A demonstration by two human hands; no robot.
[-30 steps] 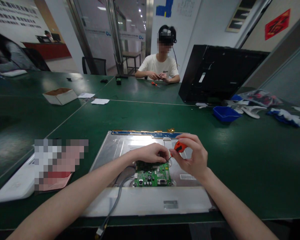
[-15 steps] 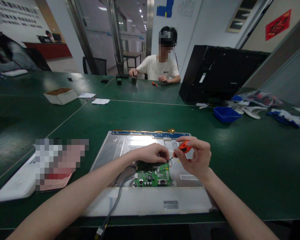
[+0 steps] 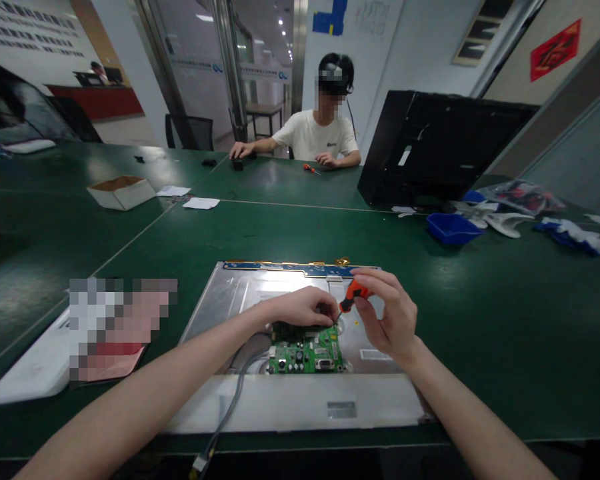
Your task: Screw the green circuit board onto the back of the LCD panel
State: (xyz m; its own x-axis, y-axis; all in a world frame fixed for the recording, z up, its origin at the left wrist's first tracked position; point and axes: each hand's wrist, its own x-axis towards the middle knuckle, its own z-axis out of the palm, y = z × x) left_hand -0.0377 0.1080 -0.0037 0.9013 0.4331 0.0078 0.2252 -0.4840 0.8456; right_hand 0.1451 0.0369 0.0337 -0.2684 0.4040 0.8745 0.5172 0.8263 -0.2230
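A flat silver display panel (image 3: 380,400) lies on the green table in front of me, with a green circuit board (image 3: 305,353) on its back. My right hand (image 3: 391,310) grips the orange and black handle of a screwdriver (image 3: 354,293). Its shaft slants down to the board's upper right corner. My left hand (image 3: 307,308) rests over the board's top edge, fingers curled and pinched close to the screwdriver tip. Whatever those fingertips hold is too small to make out. Grey cables (image 3: 237,400) run from the board's left side over the panel's near edge.
To the left lie a white object (image 3: 35,367) and a pink one (image 3: 130,333), partly blurred. Beyond are an open cardboard box (image 3: 123,193), a blue tray (image 3: 453,229), gloves (image 3: 573,235) and a black monitor housing (image 3: 445,147). A co-worker (image 3: 323,133) sits opposite.
My right hand has tilted the screwdriver more upright, its handle shifting slightly left. My left hand has stayed in place. The co-worker's arm has reached outward to a small black object.
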